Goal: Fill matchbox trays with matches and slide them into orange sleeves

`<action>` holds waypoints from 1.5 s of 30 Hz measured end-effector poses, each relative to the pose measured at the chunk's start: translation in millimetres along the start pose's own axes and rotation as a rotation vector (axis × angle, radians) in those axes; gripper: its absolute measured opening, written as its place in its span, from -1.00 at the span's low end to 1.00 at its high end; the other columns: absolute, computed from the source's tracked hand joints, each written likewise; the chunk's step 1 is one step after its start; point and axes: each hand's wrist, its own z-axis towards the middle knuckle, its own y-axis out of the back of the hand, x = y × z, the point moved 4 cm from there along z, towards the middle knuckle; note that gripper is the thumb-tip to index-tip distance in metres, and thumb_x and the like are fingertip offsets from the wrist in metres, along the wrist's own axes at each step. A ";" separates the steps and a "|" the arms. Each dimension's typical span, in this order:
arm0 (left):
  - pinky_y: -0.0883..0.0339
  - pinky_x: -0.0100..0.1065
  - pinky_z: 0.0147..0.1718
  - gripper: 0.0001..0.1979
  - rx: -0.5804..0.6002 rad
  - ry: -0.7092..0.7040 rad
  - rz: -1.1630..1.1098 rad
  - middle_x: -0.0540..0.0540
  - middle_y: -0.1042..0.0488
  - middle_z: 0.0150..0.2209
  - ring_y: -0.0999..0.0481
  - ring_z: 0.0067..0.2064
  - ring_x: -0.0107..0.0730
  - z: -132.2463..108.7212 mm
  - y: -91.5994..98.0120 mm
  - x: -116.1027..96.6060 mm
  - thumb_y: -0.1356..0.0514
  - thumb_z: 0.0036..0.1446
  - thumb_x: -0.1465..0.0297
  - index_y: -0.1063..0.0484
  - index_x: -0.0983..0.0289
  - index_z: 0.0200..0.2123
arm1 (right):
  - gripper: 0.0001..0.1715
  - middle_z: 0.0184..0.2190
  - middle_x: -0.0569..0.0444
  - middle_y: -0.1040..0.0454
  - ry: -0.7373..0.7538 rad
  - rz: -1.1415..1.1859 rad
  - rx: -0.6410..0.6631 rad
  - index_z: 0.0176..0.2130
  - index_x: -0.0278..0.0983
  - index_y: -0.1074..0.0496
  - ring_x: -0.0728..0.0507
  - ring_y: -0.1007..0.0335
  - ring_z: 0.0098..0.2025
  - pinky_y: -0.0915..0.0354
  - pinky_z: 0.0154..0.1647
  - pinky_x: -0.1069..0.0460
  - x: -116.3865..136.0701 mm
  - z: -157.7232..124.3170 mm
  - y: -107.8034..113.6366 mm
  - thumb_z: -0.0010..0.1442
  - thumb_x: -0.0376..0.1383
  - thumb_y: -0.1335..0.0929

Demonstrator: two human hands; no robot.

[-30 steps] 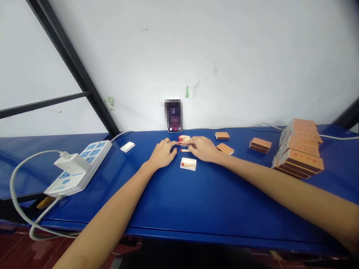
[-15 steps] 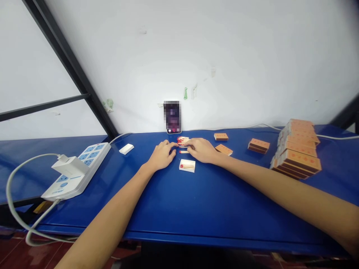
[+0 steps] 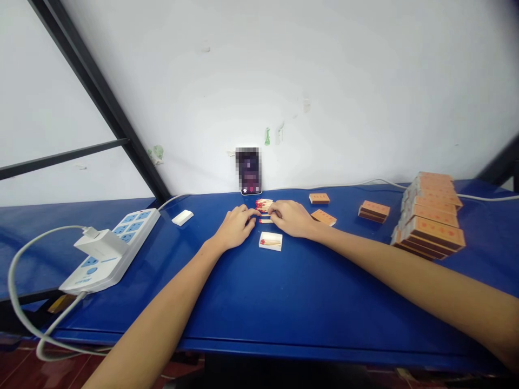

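Beyond the tray (image 3: 274,236), the left hand (image 3: 235,226) is resting, fingers spread; the right hand (image 3: 290,218) is curling, pinch indeterminable. Both are flanking loose matches (image 3: 264,204), apparently sorting; the next move is probably requiring fingertip precision.

Single head view — forward and down over forearms (image 3: 162,313), hands (image 3: 235,227) at middle distance, blue table (image 3: 284,294), wall (image 3: 357,102) beyond.

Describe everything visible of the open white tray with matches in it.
The open white tray is small, shallow and rectangular, with thin walls that look like cardboard. It lies flat on the blue table, open side up, long sides running roughly left to right. Inside are a few matches, red heads leftward; their exact number is unclear. Neither hand touches it.
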 end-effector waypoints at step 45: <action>-0.29 -0.22 -0.19 -0.64 -0.072 -0.060 0.009 0.10 -0.38 -0.28 -0.42 -0.21 -0.24 -1.3 6.1 -6.5 0.01 0.29 0.46 -0.54 0.18 -0.03 | -0.60 -0.08 0.04 -0.60 -0.005 -0.003 -0.045 -0.02 -0.19 -0.56 -0.15 -0.50 -0.12 -0.26 -0.17 0.02 2.6 -2.3 1.4 0.27 -0.32 -0.23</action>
